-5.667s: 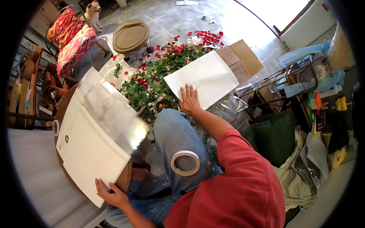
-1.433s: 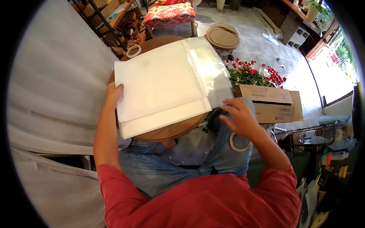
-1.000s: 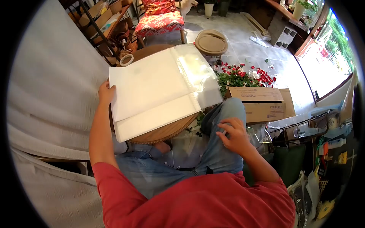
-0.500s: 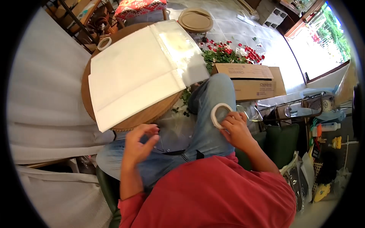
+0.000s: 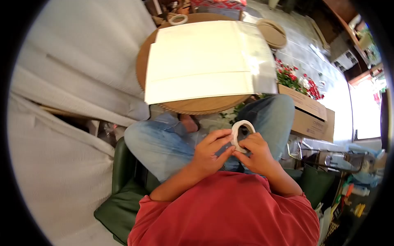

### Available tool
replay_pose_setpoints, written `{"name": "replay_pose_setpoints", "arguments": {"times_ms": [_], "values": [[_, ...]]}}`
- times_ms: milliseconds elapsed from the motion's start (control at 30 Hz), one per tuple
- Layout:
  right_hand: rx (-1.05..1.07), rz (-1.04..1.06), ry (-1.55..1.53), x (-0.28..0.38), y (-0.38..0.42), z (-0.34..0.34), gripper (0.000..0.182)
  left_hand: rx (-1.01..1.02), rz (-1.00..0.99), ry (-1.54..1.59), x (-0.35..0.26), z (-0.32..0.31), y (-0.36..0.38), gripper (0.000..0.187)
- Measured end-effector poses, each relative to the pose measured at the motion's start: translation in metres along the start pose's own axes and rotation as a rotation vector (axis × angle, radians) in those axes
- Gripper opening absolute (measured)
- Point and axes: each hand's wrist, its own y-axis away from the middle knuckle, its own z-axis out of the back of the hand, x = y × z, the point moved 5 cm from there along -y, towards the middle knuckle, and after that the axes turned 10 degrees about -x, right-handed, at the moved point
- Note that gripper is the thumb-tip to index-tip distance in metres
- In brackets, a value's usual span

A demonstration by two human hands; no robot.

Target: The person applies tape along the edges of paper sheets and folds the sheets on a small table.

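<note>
A white roll of tape (image 5: 235, 133) is held upright over my lap, its open ring facing me. My right hand (image 5: 257, 154) grips its lower right side, with fingers through the ring and the thumb at the lower edge. From the other side my left hand (image 5: 210, 152) has its fingertips and thumb on the roll's left outer edge. Whether a loose end of tape is between those fingers is too small to tell. In front, large white sheets (image 5: 197, 61) with a clear plastic edge (image 5: 264, 61) lie on a round wooden table (image 5: 205, 105).
A second tape roll (image 5: 178, 19) lies at the table's far left. To the right are a cardboard box (image 5: 310, 123), red and white flowers (image 5: 293, 78) and a round stool (image 5: 271, 33). White cloth (image 5: 82, 74) hangs at left. A wire rack (image 5: 328, 160) stands at right.
My left hand has moved right to touch the tape roll. My right hand has brought the roll from above the right thigh to the middle of my lap. The view has turned.
</note>
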Motion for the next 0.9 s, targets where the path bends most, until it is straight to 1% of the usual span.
{"name": "replay_pose_setpoints", "arguments": {"times_ms": [133,200,233,300,433,500,533,600,667,700,733,767,800,833,900], "values": [[0.043,0.014,-0.036,0.003,-0.007,-0.019,0.024,-0.065,0.001,-0.028,0.01,0.02,0.01,0.024],[0.065,0.019,-0.055,0.006,-0.012,-0.025,0.024,-0.059,0.068,-0.008,0.012,0.029,0.009,0.017],[0.076,0.025,-0.061,0.008,-0.015,-0.027,0.024,-0.058,0.067,-0.017,0.013,0.032,0.009,0.017],[0.084,0.029,-0.066,0.008,-0.018,-0.031,0.024,-0.026,0.277,0.109,0.022,0.033,0.015,0.014],[0.137,0.0,-0.053,0.004,-0.022,-0.035,0.024,-0.015,0.318,0.103,0.03,0.034,0.016,0.014],[0.166,-0.027,-0.053,0.005,-0.025,-0.034,0.024,-0.065,0.445,0.115,0.037,0.035,0.019,0.014],[0.14,-0.073,-0.075,0.005,-0.028,-0.03,0.022,-0.057,0.45,0.121,0.037,0.036,0.019,0.014],[0.103,-0.145,-0.075,0.0,-0.032,-0.024,0.021,-0.087,0.408,0.029,0.038,0.043,0.015,0.017],[0.219,-0.187,-0.053,-0.011,-0.034,-0.012,0.017,-0.111,0.404,-0.043,0.048,0.051,0.014,0.019],[0.201,-0.235,-0.012,-0.014,-0.036,-0.001,0.017,-0.144,0.446,0.031,0.054,0.056,0.013,0.02],[0.236,-0.279,-0.026,-0.015,-0.041,0.007,0.016,-0.181,0.487,0.099,0.06,0.062,0.011,0.021],[0.272,-0.312,-0.049,-0.017,-0.045,0.016,0.015,-0.197,0.482,0.109,0.062,0.066,0.007,0.021],[0.287,-0.308,0.016,-0.022,-0.048,0.026,0.014,-0.221,0.476,0.108,0.064,0.073,0.002,0.02],[0.279,-0.324,0.026,-0.027,-0.053,0.034,0.014,-0.206,0.478,0.121,0.069,0.078,-0.004,0.02],[0.259,-0.325,0.101,-0.036,-0.063,0.051,0.016,-0.282,0.448,0.064,0.077,0.094,-0.016,0.017]]}}
